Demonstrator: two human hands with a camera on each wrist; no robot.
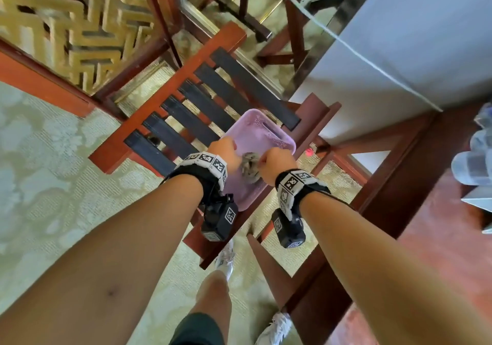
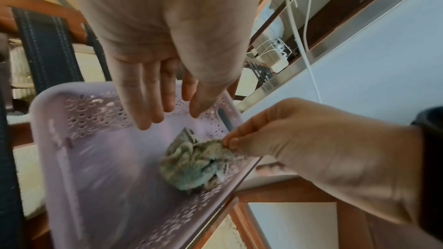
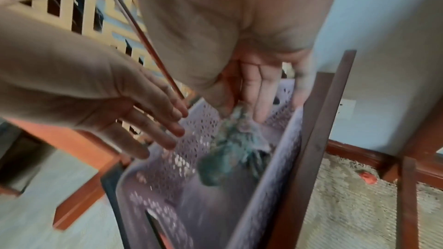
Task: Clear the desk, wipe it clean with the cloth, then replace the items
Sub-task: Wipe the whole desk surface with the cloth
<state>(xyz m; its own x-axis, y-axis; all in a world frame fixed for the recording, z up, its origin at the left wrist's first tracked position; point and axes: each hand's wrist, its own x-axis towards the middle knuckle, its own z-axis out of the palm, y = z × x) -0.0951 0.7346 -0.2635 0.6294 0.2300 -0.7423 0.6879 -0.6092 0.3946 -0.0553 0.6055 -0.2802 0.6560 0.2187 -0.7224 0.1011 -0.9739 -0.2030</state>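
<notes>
A crumpled grey-green cloth (image 1: 250, 164) (image 2: 194, 164) (image 3: 235, 150) lies in a lilac perforated plastic basket (image 1: 266, 123) (image 2: 84, 158) (image 3: 282, 158). My right hand (image 1: 277, 162) (image 2: 287, 139) (image 3: 251, 92) reaches into the basket and pinches the cloth's upper edge between thumb and fingers. My left hand (image 1: 226, 150) (image 2: 155, 101) (image 3: 143, 120) hovers over the basket's left side, fingers straight, holding nothing. The red-brown desk (image 1: 439, 238) shows at the right.
The basket sits on a wooden luggage rack (image 1: 186, 110) with black straps, over patterned carpet. A white panel (image 1: 399, 51) with a white cable rises behind the desk. Clear plastic bottles (image 1: 476, 158) stand at the right edge. My legs and shoes are below.
</notes>
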